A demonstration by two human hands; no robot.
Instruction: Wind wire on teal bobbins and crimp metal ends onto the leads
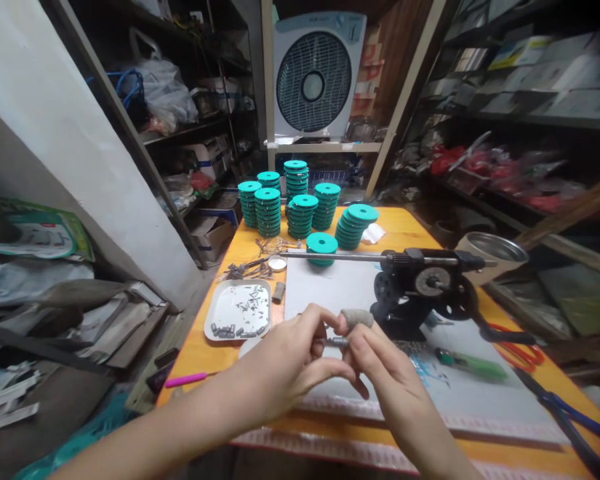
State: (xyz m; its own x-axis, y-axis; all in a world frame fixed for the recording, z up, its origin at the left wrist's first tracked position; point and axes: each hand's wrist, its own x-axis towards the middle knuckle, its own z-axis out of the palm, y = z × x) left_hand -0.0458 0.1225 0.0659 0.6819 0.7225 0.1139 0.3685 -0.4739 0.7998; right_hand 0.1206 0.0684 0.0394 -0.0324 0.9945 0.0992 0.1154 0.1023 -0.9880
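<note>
My left hand (317,350) and my right hand (383,360) meet over the white board (303,287). Between their fingertips is a small grey metal piece (337,342), pinched from both sides; the fingers partly cover it. A grey-beige wrap (359,319) sits around a finger of my right hand. Left of the hands, a white tray (211,319) carries several grey metal bits along its front edge and scattered small slivers. Just beyond the hands stands a black hand-cranked device (405,300) with a long metal rod (350,256) reaching left.
Stacks of green spools (267,213) stand at the table's back, with one shorter stack (322,247) near the rod. A pink pen-like tool (186,380) lies left. On the right are a green-handled tool (473,363), orange-handled scissors (523,353), blue-handled pliers (570,413) and a tin (495,250).
</note>
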